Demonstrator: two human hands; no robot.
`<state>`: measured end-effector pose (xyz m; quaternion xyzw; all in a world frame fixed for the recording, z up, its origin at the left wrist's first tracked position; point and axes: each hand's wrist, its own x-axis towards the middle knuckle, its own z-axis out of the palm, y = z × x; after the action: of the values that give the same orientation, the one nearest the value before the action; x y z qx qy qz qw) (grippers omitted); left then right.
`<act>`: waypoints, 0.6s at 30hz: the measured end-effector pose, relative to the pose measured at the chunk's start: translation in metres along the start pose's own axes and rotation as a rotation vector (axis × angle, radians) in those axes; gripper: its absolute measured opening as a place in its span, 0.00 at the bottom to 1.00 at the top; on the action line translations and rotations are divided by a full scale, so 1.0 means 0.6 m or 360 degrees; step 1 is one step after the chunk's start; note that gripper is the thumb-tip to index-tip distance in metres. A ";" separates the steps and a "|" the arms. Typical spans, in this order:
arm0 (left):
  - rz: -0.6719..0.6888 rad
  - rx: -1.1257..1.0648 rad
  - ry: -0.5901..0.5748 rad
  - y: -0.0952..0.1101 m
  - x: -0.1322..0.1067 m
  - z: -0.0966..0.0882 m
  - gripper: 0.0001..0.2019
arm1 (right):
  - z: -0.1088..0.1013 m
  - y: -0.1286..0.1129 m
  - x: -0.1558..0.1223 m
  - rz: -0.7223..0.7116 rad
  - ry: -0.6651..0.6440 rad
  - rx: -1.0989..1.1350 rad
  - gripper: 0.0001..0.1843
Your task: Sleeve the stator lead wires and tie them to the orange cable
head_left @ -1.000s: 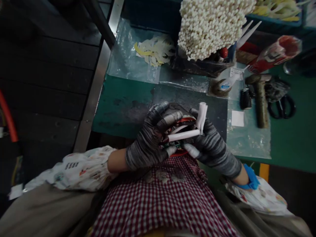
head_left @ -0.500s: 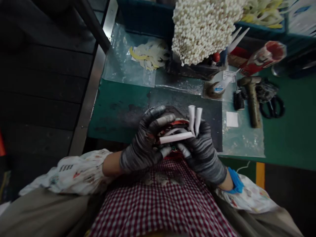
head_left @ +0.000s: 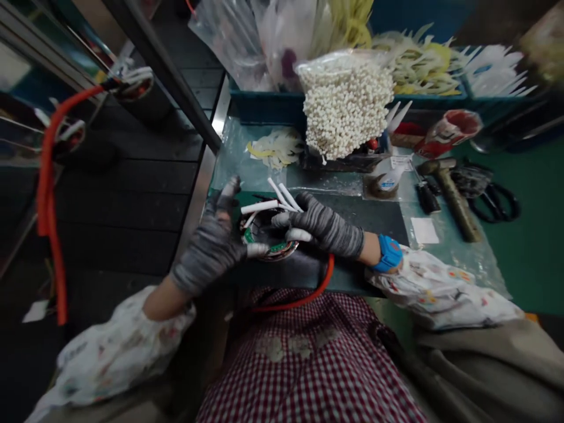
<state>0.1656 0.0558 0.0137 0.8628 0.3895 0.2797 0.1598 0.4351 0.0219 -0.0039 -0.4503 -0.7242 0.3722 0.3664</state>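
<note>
My right hand point(head_left: 324, 226), in a grey striped glove, holds a round wired assembly with a green circuit board ring point(head_left: 268, 249) from its right side. Several white tubes point(head_left: 278, 195) stick out of the assembly, and one white tube point(head_left: 259, 207) lies across the top. My left hand point(head_left: 210, 244), in a matching glove, is raised with its fingers apart, one fingertip close to the ring's left edge. An orange cable point(head_left: 326, 281) runs from under the assembly down towards my lap.
A bag of small white pieces point(head_left: 346, 106) stands beyond my hands, with pale paper scraps point(head_left: 275, 148) on plastic sheeting. To the right lie a wooden-handled hammer point(head_left: 447, 200), black scissors point(head_left: 493, 200) and a red-and-white can point(head_left: 447, 132). A metal table edge point(head_left: 205, 182) runs along the left.
The view has swung up and left. My left hand has let go and moved left, away from the assembly. The white tubes now lean up and left, and the green ring and orange cable show.
</note>
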 end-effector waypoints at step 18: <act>0.0768 0.0861 -0.0118 0.096 -0.068 -0.008 0.22 | -0.145 0.032 0.018 -0.0103 0.0912 -0.1200 0.18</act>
<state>0.1744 -0.0124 0.0312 0.9505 0.2285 0.1648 -0.1308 0.5140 0.0562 0.0211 -0.6137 -0.6921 -0.0675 0.3739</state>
